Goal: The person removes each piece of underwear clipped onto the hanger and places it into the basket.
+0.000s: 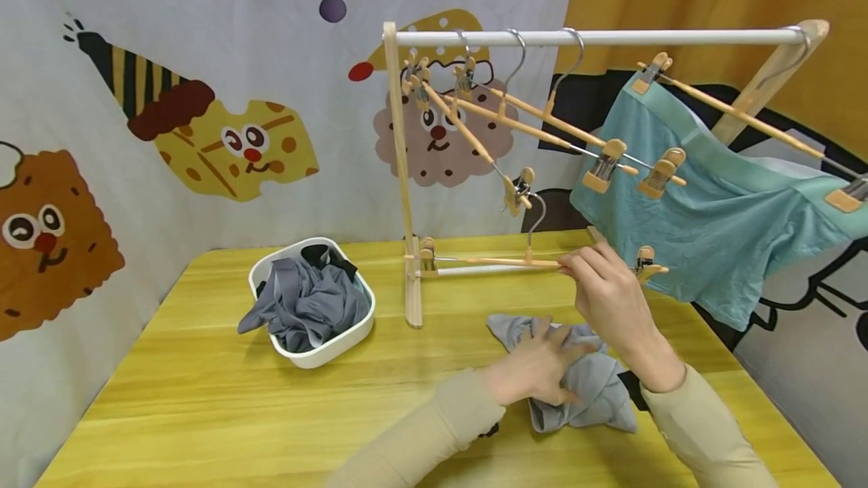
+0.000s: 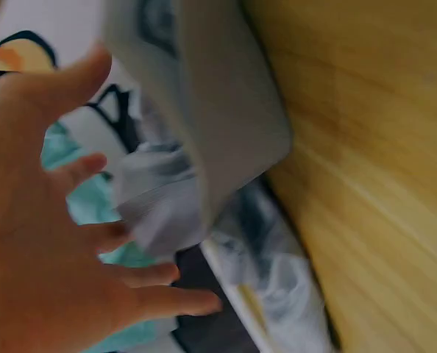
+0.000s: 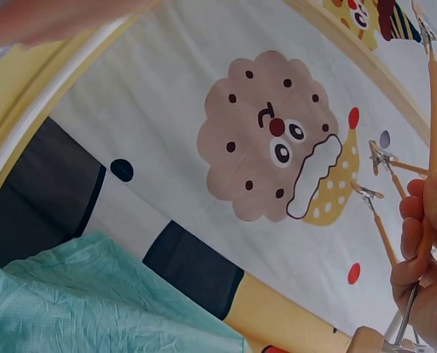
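Note:
My right hand (image 1: pixel 615 307) grips the bar of a wooden clip hanger (image 1: pixel 498 260) above the table, its metal hook pointing up. In the right wrist view the fingers (image 3: pixel 416 257) curl round the hanger's bar. Just left of it, my left hand (image 1: pixel 536 367) spreads its fingers over a crumpled grey garment (image 1: pixel 600 386) lying on the table. The left wrist view is blurred; there the left hand (image 2: pixel 64 213) is seen with spread fingers beside grey cloth (image 2: pixel 163 195), and contact cannot be told.
A wooden rack with a white rail (image 1: pixel 644 38) stands behind, bearing several clip hangers. A teal pair of underpants (image 1: pixel 678 194) hangs clipped at its right. On the left of the yellow wood-grain table (image 1: pixel 190 390) sits a white basket (image 1: pixel 339 349) with dark grey clothes (image 1: pixel 312 300).

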`<state>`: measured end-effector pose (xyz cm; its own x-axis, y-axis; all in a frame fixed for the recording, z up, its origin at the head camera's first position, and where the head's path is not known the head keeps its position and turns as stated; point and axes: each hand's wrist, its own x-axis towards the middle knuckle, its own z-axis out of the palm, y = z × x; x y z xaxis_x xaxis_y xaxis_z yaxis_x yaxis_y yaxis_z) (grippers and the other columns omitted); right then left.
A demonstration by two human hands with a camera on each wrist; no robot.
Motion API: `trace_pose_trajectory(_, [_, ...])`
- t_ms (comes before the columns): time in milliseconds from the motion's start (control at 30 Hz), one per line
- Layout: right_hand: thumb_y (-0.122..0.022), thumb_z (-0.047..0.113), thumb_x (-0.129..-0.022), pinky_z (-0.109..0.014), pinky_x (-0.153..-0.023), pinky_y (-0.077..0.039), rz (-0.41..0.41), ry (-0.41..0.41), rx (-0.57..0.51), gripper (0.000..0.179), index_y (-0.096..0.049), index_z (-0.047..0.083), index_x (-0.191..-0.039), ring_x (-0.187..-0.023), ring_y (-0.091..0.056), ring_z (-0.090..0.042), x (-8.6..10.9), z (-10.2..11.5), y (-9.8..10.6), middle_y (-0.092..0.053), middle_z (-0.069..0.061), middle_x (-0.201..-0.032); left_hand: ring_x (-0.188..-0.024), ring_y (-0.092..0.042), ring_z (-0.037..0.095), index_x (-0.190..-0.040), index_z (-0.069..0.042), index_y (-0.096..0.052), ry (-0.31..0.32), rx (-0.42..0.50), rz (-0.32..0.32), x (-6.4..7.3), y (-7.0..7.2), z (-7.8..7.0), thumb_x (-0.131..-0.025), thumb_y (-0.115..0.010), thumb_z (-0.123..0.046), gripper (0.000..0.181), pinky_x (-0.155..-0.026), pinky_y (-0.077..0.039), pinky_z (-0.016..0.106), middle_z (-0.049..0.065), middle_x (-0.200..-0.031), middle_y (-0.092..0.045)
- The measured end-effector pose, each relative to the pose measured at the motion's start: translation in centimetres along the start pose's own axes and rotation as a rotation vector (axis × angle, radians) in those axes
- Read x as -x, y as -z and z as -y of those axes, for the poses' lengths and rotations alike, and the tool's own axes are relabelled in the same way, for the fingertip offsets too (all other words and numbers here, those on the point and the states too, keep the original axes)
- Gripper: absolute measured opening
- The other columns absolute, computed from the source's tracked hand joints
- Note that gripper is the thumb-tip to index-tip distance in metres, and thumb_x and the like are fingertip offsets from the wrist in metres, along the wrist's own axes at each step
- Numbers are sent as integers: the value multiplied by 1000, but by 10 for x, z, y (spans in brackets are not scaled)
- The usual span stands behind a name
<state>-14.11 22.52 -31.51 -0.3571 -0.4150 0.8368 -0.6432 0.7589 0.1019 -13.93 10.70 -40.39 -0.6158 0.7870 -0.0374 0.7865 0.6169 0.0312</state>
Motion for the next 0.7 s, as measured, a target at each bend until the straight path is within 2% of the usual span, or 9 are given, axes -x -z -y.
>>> trace_pose_trajectory(67, [-37,17,-103,-32,-64,-44,4,3,7,39,-65,-3,-86,-73,-52,-24,0,0,1,-63,-11,-78,-143,-25,35,-146,-50,-20,50,49,107,-10,-5,-2,-73,-65,-68,88,-101,-44,51,-5,-156,-23])
trace_pose_trajectory(100, [-37,17,-103,-32,-64,-45,3,5,10,38,-65,-3,-86,-73,-52,-24,0,0,1,-63,-11,-77,-144,-24,35,-145,-53,-18,70,66,149,-14,-7,-3,-72,-66,-67,89,-101,-43,53,-5,-157,-20])
trace_pose_trajectory(167, [-38,17,-103,-32,-64,-45,2,9,15,39,-65,-3,-85,-73,-52,-24,0,-1,2,-63,-12,-77,-143,-28,33,-144,-55,-20,98,61,208,-21,-11,-5,-72,-67,-65,87,-100,-45,50,-8,-156,-23])
trace_pose_trajectory(200, [-38,18,-103,-33,-64,-45,4,8,19,39,-65,-3,-85,-73,-52,-24,0,-1,2,-63,-12,-77,-140,-32,31,-143,-54,-23,100,47,218,-24,-12,-6,-72,-68,-63,84,-99,-47,47,-8,-153,-27])
trace_pose_trajectory(267, [-38,19,-103,-33,-64,-45,9,3,24,39,-65,-3,-85,-73,-52,-24,1,-1,3,-63,-11,-77,-135,-40,24,-141,-51,-32,89,-2,214,-28,-15,-6,-75,-70,-56,76,-99,-48,39,-10,-148,-36])
trace_pose_trajectory(400, [-38,21,-103,-33,-65,-46,27,-10,30,40,-64,-2,-84,-74,-53,-24,3,-2,4,-63,-11,-77,-128,-49,13,-137,-45,-44,45,-73,158,-29,-17,-2,-84,-71,-38,60,-101,-45,27,-11,-143,-45])
trace_pose_trajectory(500, [-38,21,-103,-33,-65,-46,28,-10,30,39,-64,-2,-84,-74,-53,-24,4,-3,4,-63,-11,-77,-125,-51,8,-137,-42,-46,35,10,143,-27,-16,3,-88,-68,-24,56,-96,-46,20,-10,-142,-48])
trace_pose_trajectory(600, [-38,21,-103,-33,-64,-46,24,-9,25,40,-64,-2,-83,-73,-53,-24,4,-3,4,-63,-11,-77,-127,-50,7,-137,-39,-47,18,122,144,-22,-13,11,-89,-66,-16,56,-95,-46,17,-9,-142,-49])
trace_pose_trajectory(700, [-38,21,-103,-32,-65,-46,28,-9,23,40,-65,-2,-84,-74,-53,-24,5,-3,5,-63,-11,-77,-124,-52,6,-137,-32,-51,-35,172,128,-15,-10,22,-87,-67,-11,56,-95,-46,16,-7,-139,-52])
